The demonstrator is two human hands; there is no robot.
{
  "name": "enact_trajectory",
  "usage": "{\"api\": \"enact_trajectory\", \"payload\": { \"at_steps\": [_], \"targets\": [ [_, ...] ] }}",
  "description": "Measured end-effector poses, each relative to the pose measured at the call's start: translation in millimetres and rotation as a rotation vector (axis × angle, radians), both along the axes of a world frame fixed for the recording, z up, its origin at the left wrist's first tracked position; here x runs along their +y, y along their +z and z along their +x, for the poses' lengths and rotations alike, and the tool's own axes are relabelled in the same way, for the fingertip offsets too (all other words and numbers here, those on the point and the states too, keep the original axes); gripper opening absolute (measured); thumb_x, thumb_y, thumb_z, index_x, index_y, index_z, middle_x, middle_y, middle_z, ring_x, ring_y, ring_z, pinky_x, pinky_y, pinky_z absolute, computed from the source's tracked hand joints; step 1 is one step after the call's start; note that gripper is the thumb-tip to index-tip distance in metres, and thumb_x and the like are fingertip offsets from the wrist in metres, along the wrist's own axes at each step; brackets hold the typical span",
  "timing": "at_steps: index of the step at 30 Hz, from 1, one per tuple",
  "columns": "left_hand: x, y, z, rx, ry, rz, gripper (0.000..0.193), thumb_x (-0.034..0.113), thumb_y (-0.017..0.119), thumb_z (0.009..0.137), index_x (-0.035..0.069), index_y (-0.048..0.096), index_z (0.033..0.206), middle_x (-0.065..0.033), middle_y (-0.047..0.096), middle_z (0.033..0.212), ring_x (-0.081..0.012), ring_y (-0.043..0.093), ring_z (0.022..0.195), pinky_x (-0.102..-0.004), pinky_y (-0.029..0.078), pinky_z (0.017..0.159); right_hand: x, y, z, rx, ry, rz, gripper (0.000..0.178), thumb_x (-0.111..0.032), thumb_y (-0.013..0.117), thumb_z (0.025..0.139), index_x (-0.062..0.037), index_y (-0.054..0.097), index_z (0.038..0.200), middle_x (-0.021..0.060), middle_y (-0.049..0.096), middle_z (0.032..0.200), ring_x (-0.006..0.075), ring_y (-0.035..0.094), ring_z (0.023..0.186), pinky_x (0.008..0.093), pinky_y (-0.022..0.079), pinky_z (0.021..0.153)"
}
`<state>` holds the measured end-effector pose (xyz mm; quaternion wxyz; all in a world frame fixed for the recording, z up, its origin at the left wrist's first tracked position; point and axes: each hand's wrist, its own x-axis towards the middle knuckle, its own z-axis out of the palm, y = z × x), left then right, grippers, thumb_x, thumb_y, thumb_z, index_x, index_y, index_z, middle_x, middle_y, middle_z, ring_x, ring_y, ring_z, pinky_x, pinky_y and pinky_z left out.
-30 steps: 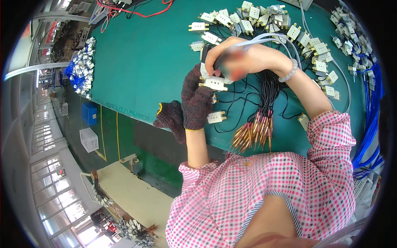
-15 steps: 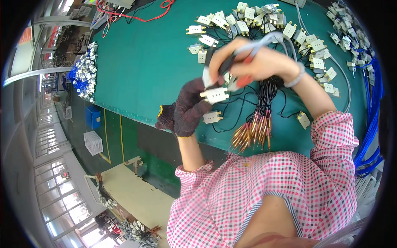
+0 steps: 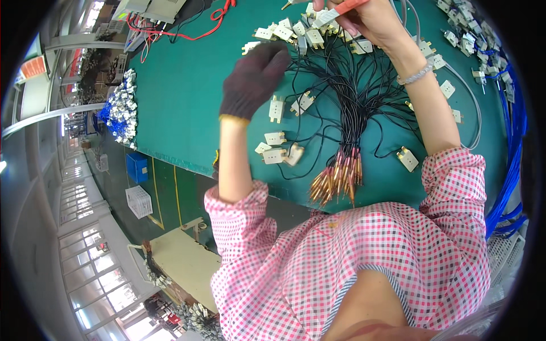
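Has the left hand [image 3: 254, 82] up between 11 and 12 o'clock in a dark knit glove, just beside the outer black wires [image 3: 350, 111]. Can't tell if gripping anything, too blurry. Has the bare right hand [image 3: 372, 23] way out at 1 o'clock, closed around a red-and-white tool [image 3: 348, 7], partly cut off at the top edge.

Looks pretty different from half a second ago: no longer has both hands close together around a white connector in the glove. Now shows a small cluster of white connectors [image 3: 275, 138] on the green table [image 3: 182, 108], just above centre at 12 o'clock, versus one clearly visible thereabouts earlier. Shows a couple of loose connectors [image 3: 276, 109] slightly higher too. Also shows way more of the wires, fanned out at 2 o'clock and running down to copper-coloured tips [image 3: 339, 176] at 3. Still has a lone connector [image 3: 407, 159] farther out at 3, and a blue-and-white pile [image 3: 122, 108] at 10.
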<state>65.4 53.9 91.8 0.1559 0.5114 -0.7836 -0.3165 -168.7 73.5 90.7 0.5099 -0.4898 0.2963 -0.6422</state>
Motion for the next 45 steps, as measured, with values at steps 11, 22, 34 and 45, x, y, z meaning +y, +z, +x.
{"api": "enact_trajectory", "payload": {
  "at_steps": [11,22,34,45],
  "targets": [
    [-36.4,-45.3,-64.5,-0.442,-0.028,-0.424,0.039,0.025,0.062,0.074,0.009,0.062,0.109,-0.0189,0.059,0.109,-0.0374,0.062,0.101,-0.0462,0.051,0.083,-3.8,-1.3,-10.0,-0.013,-0.11,0.016,0.025,-0.008,0.04,0.092,0.0007,0.062,0.1,0.0094,0.063,0.075,0.0084,0.047,0.039,0.0186,0.037,0.035],
    [58.6,-27.5,65.3,1.062,0.235,0.244,0.049,0.014,0.065,0.088,0.007,0.043,0.131,-0.0151,0.055,0.118,-0.0276,0.061,0.1,-0.0432,0.055,0.082,15.5,-6.4,47.8,0.358,0.254,-0.007,0.033,-0.001,0.043,0.082,-0.0091,0.065,0.105,0.0038,0.064,0.089,0.0066,0.062,0.063,0.0173,0.037,0.042],
    [114.3,-41.4,76.6,1.241,0.509,0.137,0.06,0.007,0.062,0.088,0.004,0.031,0.14,-0.0139,0.051,0.124,-0.0243,0.057,0.109,-0.0371,0.053,0.09,33.0,-6.3,122.2,0.379,0.535,-0.028,0.028,0.003,0.047,0.081,-0.0023,0.065,0.103,0.0037,0.065,0.087,0.006,0.051,0.07,0.0211,0.039,0.06],
    [119.6,-31.8,63.4,1.5,0.536,0.228,0.072,0.021,0.073,0.08,0.007,0.033,0.138,-0.0125,0.047,0.126,-0.0238,0.053,0.112,-0.0364,0.053,0.089,26.1,2.5,131.1,0.336,0.654,0.026,0.025,0.001,0.048,0.082,-0.0012,0.064,0.101,0.0055,0.064,0.087,0.0097,0.057,0.068,0.0222,0.043,0.057]
  ]
}}
